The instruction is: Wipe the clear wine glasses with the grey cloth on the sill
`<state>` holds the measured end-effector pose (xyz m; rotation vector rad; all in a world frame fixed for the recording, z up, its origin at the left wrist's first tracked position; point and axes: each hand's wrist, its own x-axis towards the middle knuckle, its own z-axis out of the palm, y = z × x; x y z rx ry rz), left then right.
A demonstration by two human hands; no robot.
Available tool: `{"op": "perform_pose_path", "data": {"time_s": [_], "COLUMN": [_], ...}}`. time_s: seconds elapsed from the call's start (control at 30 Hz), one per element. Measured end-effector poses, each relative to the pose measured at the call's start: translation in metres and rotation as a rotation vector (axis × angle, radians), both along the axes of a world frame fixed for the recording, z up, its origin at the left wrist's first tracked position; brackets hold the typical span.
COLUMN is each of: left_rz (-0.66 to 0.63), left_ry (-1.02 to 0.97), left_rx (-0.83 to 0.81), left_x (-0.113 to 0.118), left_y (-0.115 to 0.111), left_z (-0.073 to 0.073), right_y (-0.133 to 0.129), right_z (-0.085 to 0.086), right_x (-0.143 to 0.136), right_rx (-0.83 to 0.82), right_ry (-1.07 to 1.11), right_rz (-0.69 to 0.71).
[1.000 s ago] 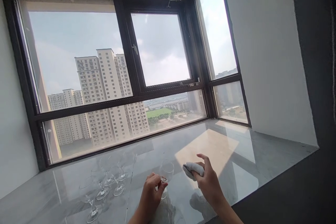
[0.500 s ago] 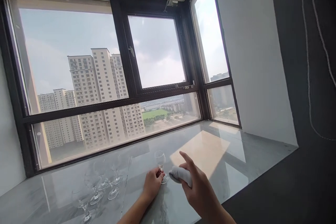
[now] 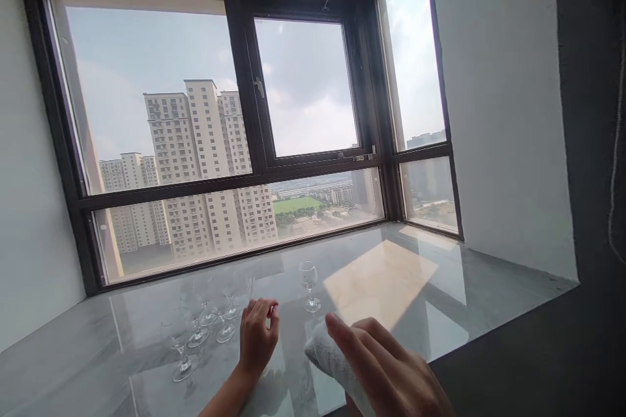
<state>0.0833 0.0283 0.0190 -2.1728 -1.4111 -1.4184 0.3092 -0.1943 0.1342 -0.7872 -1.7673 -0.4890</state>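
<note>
A clear stemmed glass (image 3: 311, 303) stands upright by itself on the glossy grey sill. To its left is my left hand (image 3: 258, 333), apart from it, with loosely curled fingers, a gap between thumb and fingertips, and nothing visible in them. My right hand (image 3: 391, 365) is closer to the camera and closed on a bunched white cloth (image 3: 325, 352). The cloth's end points toward the lone glass without touching it. Left of my left hand, several similar stemmed glasses (image 3: 198, 337) stand in a group; their bowls are hard to make out against the sill.
The sill (image 3: 283, 260) runs along a dark-framed corner window (image 3: 313, 172). A sunlit patch (image 3: 381, 280) lies right of the lone glass. At the right, the sill's front edge (image 3: 503, 322) slopes up toward a white wall (image 3: 513, 111).
My left hand has let go of the lone glass's base and moved left. My right hand, with the cloth, has come nearer the camera. The view has shifted slightly.
</note>
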Motion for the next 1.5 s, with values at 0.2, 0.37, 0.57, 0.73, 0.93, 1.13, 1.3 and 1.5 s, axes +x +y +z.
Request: {"op": "perform_pose_path", "data": {"time_s": [0.2, 0.37, 0.57, 0.73, 0.93, 1.13, 1.3, 1.5], "left_rz": [0.472, 0.66, 0.688, 0.605, 0.594, 0.534, 0.133, -0.156], "left_ry": [-0.297, -0.45, -0.537, -0.552, -0.714, -0.683, -0.299, 0.152], "left_rx": [0.261, 0.17, 0.148, 0.098, -0.197, -0.309, 0.01, 0.177], "left_x": [-0.037, -0.037, -0.046, -0.057, -0.066, -0.071, -0.049, -0.017], "left_y": [-0.015, -0.003, 0.013, 0.029, 0.042, 0.042, 0.023, -0.001], "left_z": [0.007, 0.006, -0.003, -0.012, -0.021, -0.021, -0.02, -0.013], "right_y": [0.023, 0.033, 0.041, 0.044, 0.057, 0.062, 0.067, 0.089], "right_z": [-0.018, -0.029, -0.029, -0.032, -0.048, -0.052, -0.059, -0.083], "right_x": [0.006, -0.002, -0.006, -0.008, -0.006, 0.001, 0.003, -0.003], "right_rx": [-0.104, -0.151, -0.175, -0.213, -0.236, -0.257, -0.327, -0.423], "right_ry": [-0.088, -0.08, -0.061, 0.094, 0.091, 0.126, 0.157, 0.138], "right_rz": [0.033, -0.002, -0.006, -0.006, 0.0, -0.027, -0.061, 0.009]}}
